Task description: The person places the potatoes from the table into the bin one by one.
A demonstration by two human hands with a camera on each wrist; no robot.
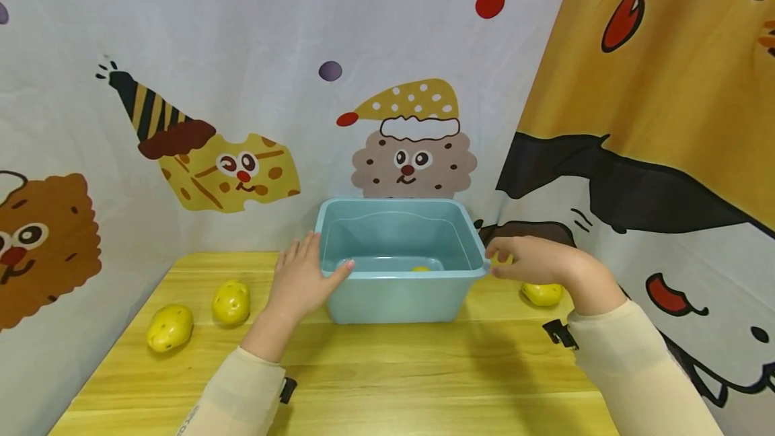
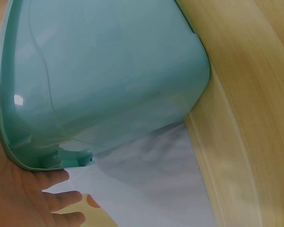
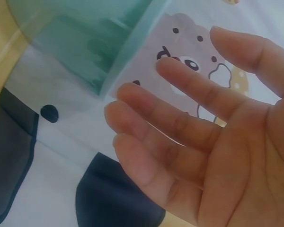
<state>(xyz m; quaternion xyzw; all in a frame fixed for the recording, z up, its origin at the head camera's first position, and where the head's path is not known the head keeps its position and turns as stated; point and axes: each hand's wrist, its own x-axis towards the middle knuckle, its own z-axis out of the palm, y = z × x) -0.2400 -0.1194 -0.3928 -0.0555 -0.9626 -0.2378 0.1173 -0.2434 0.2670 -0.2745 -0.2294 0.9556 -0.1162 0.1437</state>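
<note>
A light blue-green plastic tub stands upright at the back of the wooden table. My left hand lies at its left rim, thumb spread over the front corner and fingers extended. In the left wrist view, the straight fingers reach past the outside of the rim. Beside the tub's right rim is my right hand, its fingers loosely bent with nothing between them. The right wrist view shows its palm and relaxed fingers near the tub's edge. Inside the tub, a bit of something yellow shows over the front rim.
Two yellow, potato-shaped objects with small dark dimples, one nearer and one farther, lie left of the tub. Another yellow one sits under my right hand. A printed cloth hangs behind the table.
</note>
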